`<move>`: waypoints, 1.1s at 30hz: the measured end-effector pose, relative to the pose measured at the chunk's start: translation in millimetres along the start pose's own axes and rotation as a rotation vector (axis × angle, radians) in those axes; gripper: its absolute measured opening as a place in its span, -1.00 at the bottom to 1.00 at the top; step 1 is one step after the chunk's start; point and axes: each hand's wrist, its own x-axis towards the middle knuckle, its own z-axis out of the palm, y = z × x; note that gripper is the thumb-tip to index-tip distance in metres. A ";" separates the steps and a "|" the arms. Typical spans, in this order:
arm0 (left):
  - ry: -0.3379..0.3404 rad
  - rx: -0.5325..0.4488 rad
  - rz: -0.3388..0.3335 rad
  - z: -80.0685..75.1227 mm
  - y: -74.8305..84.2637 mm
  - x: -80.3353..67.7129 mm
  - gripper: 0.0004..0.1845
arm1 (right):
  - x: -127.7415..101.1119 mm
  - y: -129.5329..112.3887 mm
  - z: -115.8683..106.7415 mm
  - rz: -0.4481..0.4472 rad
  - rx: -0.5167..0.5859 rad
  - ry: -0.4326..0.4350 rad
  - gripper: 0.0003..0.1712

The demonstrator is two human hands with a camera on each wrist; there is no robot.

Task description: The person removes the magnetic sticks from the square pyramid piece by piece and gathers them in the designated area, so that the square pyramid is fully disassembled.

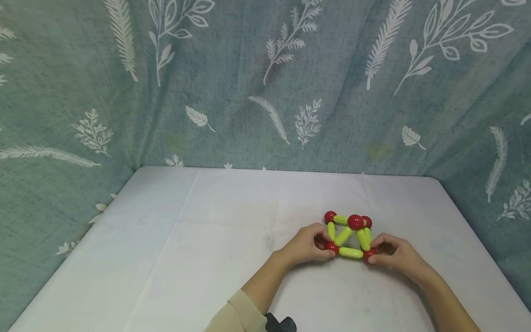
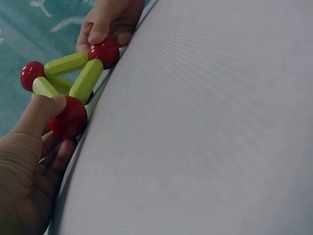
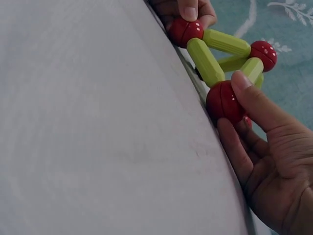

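A frame built of yellow-green rods (image 1: 351,252) and several red balls, like a magnetic stick-and-ball toy, stands on the table right of centre in the head view. One red ball (image 1: 355,222) is raised at its top, with slanting rods leading down from it. My left hand (image 1: 304,244) pinches the near left red ball (image 2: 68,117) between thumb and fingers. At the near right corner, my right hand (image 1: 400,256) grips another red ball (image 3: 226,103) the same way. A near rod joins these two balls. Fingers partly cover both gripped balls.
The white-covered table (image 1: 199,267) spreads out around the frame. Behind and at both sides hangs a blue-green curtain (image 1: 232,74) printed with white leaves. A dark device (image 1: 280,323) sits by the left sleeve (image 1: 238,313) at the lower edge.
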 end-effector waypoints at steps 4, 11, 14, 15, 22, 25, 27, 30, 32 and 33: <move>0.023 -0.018 -0.001 -4.1 -1.6 -9.3 -0.76 | 2.6 -2.3 6.1 -0.033 0.033 -0.018 -0.65; 0.056 -0.015 -0.017 -17.6 -3.7 -30.7 -0.76 | 9.9 -7.3 24.9 -0.121 0.078 -0.072 -0.71; 0.067 -0.008 -0.012 -23.2 -6.6 -39.8 -0.76 | 11.9 -12.1 32.0 -0.135 0.079 -0.094 -0.70; 0.069 -0.008 -0.009 -25.0 -7.5 -42.6 -0.75 | 12.4 -14.2 34.0 -0.135 0.083 -0.101 -0.69; 0.095 -0.009 0.014 -36.6 -13.1 -65.8 -0.76 | 16.6 -29.0 50.6 -0.100 0.134 -0.172 -0.64; 0.103 -0.011 0.019 -41.6 -15.8 -77.2 -0.75 | 17.3 -33.4 59.0 -0.121 0.133 -0.195 -0.65; 0.102 -0.011 0.029 -44.4 -17.6 -84.8 -0.75 | 16.7 -36.1 64.4 -0.144 0.142 -0.204 -0.65; 0.102 -0.012 0.045 -47.5 -19.9 -96.2 -0.74 | 14.9 -39.0 71.9 -0.192 0.156 -0.215 -0.67; 0.099 -0.013 0.056 -49.1 -20.3 -103.7 -0.73 | 13.2 -40.3 76.3 -0.228 0.169 -0.228 -0.70; 0.097 -0.013 0.063 -49.8 -20.0 -107.3 -0.73 | 12.4 -41.0 78.4 -0.241 0.183 -0.238 -0.72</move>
